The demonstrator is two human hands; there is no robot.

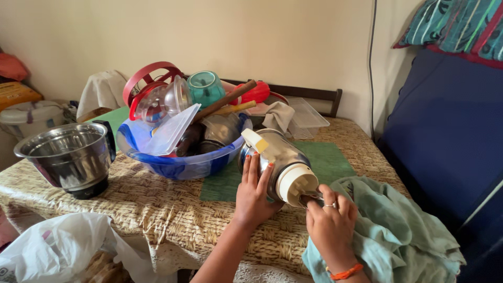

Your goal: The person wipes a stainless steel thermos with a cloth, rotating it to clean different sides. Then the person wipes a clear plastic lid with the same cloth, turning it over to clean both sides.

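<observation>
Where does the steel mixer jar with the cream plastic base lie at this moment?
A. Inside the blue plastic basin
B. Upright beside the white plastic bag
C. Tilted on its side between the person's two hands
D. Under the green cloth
C: the steel mixer jar with the cream plastic base lies tilted, the left hand on its side and the right hand at its base.
</observation>
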